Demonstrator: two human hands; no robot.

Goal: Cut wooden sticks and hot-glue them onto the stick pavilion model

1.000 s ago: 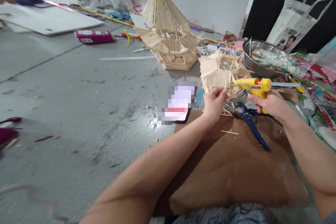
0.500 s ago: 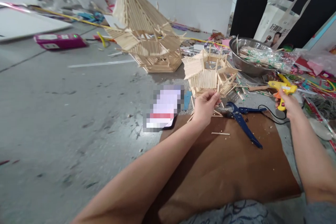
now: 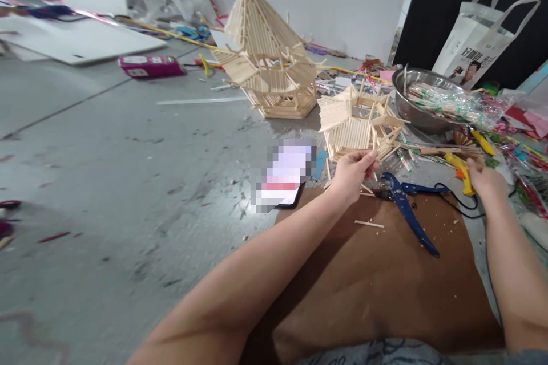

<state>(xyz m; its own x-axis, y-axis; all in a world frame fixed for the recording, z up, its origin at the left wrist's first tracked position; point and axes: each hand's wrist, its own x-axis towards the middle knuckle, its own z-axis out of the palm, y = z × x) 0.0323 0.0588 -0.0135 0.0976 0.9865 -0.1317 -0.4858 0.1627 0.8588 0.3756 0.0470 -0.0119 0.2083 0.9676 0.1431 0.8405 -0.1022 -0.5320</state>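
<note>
- While the left hand (image 3: 353, 175) pinches a thin stick (image 3: 374, 140) at the near side of the small stick model (image 3: 353, 132), the step in hand looks like setting or steadying that piece; the fingertips are pressed together, and whether the stick touches the model I cannot tell.
- The right hand (image 3: 490, 181), well apart, is curled round the yellow glue gun (image 3: 466, 177); how firmly, the blur does not show.
- As I judge it, the next move calls for a steady left pinch while any glue there sets, with the gun well clear on the right.
- The small stick model stands upright just beyond the left hand, its slatted roof panels sloping outward and down, short posts pointing up.
- The thin stick's long axis runs nearly upright.
- The gun's nose points leftward and away from the right hand, its handle slanting back toward the person.
- Between the hands lies a blue cutter (image 3: 409, 214), its long handle angled toward the person.
</note>
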